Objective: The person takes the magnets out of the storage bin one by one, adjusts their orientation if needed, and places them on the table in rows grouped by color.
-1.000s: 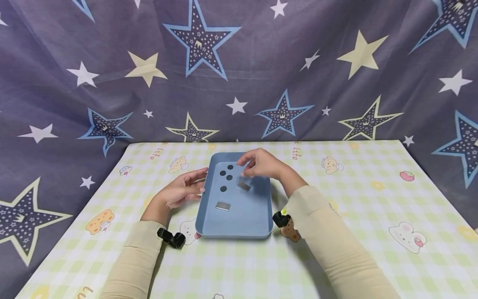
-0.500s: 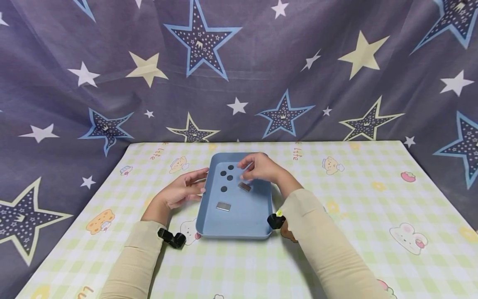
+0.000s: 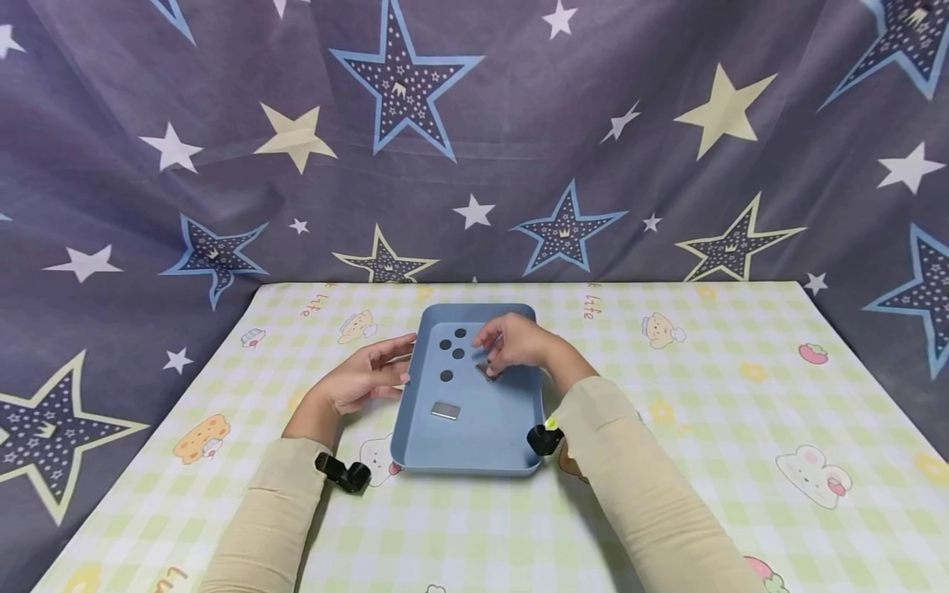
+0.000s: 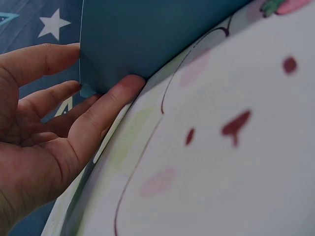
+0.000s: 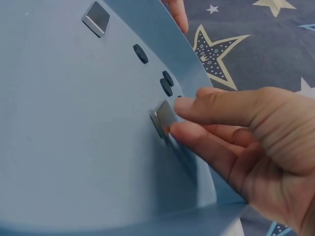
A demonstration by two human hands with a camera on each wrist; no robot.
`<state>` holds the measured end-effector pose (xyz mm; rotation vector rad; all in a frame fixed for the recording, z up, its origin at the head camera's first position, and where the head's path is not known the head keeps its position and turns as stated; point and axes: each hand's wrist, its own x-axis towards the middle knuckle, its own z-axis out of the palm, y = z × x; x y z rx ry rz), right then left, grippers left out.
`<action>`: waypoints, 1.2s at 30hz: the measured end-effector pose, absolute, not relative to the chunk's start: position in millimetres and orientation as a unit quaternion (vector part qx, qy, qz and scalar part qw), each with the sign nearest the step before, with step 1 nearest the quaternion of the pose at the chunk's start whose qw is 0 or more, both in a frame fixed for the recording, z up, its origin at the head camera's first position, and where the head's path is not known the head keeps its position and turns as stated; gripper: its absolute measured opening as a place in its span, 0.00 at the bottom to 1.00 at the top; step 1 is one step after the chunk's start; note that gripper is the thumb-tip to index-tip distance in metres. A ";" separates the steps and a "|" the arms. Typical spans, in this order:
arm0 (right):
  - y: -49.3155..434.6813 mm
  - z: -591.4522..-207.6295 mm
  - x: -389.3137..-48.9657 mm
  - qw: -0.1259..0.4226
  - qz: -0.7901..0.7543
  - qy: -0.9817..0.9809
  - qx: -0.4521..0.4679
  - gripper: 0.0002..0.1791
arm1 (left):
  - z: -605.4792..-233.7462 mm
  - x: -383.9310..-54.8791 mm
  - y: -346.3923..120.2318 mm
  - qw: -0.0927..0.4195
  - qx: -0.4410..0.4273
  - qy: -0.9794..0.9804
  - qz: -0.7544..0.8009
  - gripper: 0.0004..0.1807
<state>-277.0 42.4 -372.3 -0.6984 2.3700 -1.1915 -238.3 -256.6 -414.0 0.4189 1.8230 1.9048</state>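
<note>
A blue rectangular tray [image 3: 474, 445] lies on the table. My right hand [image 3: 516, 342] reaches into it from the right, thumb and fingers partly bent. Its fingertips [image 5: 184, 130] are right at the edge of a small silver rectangular block [image 5: 164, 119], which they partly cover in the head view. Another silver block [image 3: 446, 410] lies flat toward the front of the tray. Several small dark discs [image 3: 446, 375] sit farther back on the left side of the floor. At the tray's left wall, my left hand [image 3: 363, 379] rests with spread, mostly straight fingers [image 4: 110, 105] against the outside.
A pale green checked tablecloth [image 3: 712, 494] with cartoon prints covers the table around the tray. A dark curtain [image 3: 504, 148] with stars hangs behind the far edge. Black wrist cameras [image 3: 544, 440] are worn at both cuffs; the right one overlaps the tray's right rim.
My right hand has lowered and come toward me a little, its fingertips reaching the nearer silver block, which was uncovered before. The left hand and tray hold still.
</note>
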 end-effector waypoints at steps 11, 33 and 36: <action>37.3 -374.9 -280.1 0.171 -0.316 0.888 -0.286 0.25 | -411.8 -237.4 -254.9 0.236 0.144 0.655 0.703 0.42; 35.2 -378.8 -278.7 0.157 -0.287 0.900 -0.288 0.16 | -412.9 -237.3 -255.2 0.238 0.145 0.658 0.700 0.42; 35.8 -380.6 -279.3 0.159 -0.309 0.891 -0.292 0.17 | -413.4 -237.8 -255.3 0.238 0.147 0.657 0.700 0.42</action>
